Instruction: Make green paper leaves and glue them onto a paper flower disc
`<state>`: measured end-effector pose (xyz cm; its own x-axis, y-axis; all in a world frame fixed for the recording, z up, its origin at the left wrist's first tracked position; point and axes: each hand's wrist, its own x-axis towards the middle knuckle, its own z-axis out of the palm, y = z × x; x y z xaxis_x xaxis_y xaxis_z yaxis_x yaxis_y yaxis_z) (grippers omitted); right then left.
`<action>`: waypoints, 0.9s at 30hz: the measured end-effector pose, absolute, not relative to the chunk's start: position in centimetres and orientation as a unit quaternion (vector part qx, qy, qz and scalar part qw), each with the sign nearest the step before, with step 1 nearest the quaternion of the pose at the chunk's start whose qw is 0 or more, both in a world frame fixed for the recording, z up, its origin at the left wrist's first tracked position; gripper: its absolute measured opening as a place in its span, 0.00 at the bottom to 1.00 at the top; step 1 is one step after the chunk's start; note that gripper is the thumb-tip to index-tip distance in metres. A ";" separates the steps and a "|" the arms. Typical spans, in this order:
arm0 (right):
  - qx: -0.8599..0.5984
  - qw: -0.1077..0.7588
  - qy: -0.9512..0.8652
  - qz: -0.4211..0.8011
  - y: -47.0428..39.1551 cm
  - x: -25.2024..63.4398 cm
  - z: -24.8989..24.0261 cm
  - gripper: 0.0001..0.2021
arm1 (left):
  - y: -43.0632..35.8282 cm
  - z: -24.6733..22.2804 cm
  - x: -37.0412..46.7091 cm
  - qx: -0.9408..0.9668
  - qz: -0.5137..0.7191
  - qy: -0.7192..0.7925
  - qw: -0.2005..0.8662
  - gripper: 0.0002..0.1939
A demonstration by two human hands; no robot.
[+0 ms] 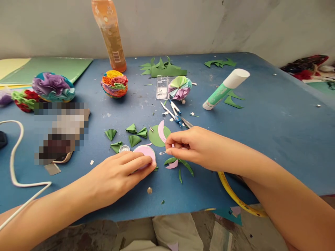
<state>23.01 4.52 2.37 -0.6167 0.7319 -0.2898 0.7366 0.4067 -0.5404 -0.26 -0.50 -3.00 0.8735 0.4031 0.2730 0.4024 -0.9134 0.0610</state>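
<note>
The blue desk (261, 125) carries everything within reach, with the drink bottle (111, 42) at its back edge and the glue stick (226, 89) standing tilted to the right, both well away from the hands. The right hand (187, 144) comes in low from its side, palm turned inward and fingers curled, thumb and forefinger clenched on a thin looped piece; a short pinch near the working end should steady it best, with the wrist kept loose. The left hand (120, 174) reaches across from the opposite side, back of the hand up, its fingertips over the near part of the pink disc (144, 150); whether they grip its edge or only press down, I cannot tell. The disc lies in front of the person, just left of the right hand, and light, even pressure near the rim would hold it without creasing the face. The green circle (155, 136) is just beyond it, and the folded green pieces (134, 140) are best left unbrushed by the left knuckles. Smallest, the thin looped piece (162, 153) sticks out toward the disc, best kept low and nearly level so its tip doesn't snag
</note>
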 end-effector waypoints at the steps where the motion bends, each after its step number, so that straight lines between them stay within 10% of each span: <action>1: 0.437 0.006 0.838 -0.327 4.5 23.0 2.4 0.09 | -0.5 -3.0 -0.2 0.967 0.147 0.208 0.007 0.17; 11: 0.422 0.043 0.838 -0.344 4.0 22.4 2.3 0.07 | -0.2 -2.9 1.0 0.859 0.351 0.325 0.182 0.02; 27: 0.415 0.057 0.849 -0.323 3.7 21.9 2.4 0.08 | -0.4 -2.6 1.5 0.861 0.344 0.335 0.170 0.04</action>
